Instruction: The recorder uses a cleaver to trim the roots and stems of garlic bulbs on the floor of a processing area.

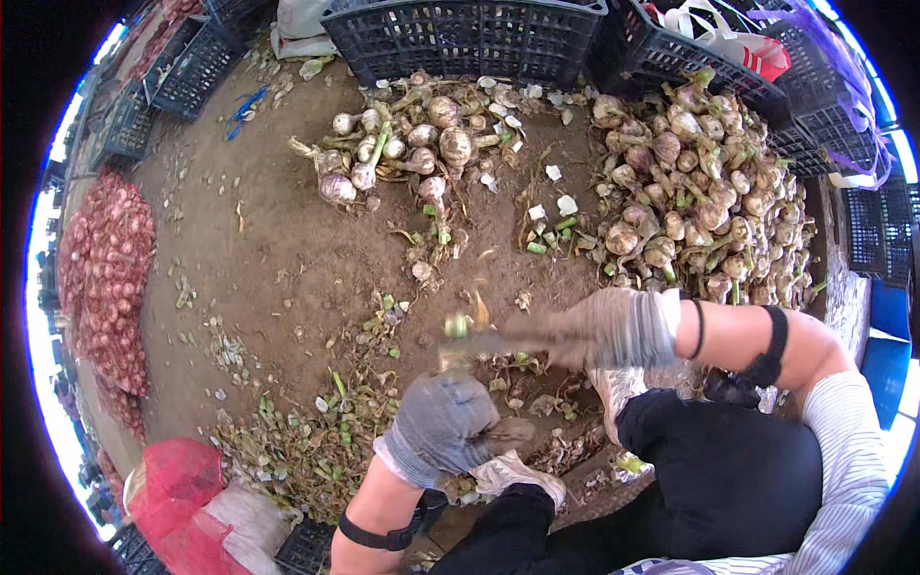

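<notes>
Clasping a green-topped garlic stem upright in the curled, grey-gloved left hand, with the lower end hidden from view. Gripping a motion-blurred knife in the closed right hand, level with the stem's top. Facing a small cluster of garlic bulbs on the dirty floor, with a larger garlic heap off to the right.

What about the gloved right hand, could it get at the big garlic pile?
Probably yes: the garlic pile spreads near the right hand, with nothing visible standing between them. That hand seems occupied by a blurred, blade-like tool, though.
</notes>
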Available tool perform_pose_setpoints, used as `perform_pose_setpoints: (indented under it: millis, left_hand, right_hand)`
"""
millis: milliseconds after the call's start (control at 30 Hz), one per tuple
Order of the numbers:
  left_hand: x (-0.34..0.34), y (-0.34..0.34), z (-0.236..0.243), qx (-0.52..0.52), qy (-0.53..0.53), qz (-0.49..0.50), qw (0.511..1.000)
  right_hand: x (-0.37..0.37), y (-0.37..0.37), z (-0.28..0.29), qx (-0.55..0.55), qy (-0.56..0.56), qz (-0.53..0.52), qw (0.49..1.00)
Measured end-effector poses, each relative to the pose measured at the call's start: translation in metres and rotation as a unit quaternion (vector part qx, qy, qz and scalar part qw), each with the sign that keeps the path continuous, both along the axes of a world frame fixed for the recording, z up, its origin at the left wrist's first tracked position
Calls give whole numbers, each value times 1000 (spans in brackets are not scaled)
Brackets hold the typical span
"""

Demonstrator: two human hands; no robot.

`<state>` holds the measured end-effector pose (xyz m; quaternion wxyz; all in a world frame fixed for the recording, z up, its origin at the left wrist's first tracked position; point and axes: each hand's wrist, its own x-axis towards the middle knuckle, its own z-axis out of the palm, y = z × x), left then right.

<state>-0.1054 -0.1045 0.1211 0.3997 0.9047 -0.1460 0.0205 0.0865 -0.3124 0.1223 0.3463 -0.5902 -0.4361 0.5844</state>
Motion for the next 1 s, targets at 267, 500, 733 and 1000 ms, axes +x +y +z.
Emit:
perform_pose_setpoints:
  millis: [267,500,733,1000]
  left_hand:
    - [33,13,-5,-359,244,528,730]
    - [151,-4,-38,-267,211,230,912]
    - [212,78,-178,14,385,423,820]
    - [94,43,-114,-409,231,323,822]
  right_hand:
    - [6,-76,-84,-288,-4,-72,955]
    - [11,-52,-54,-270,-31,-19,962]
    - [31,-40,-44,-309,-3,-109,945]
    - [28,-12,-8,78,-271,-109,953]
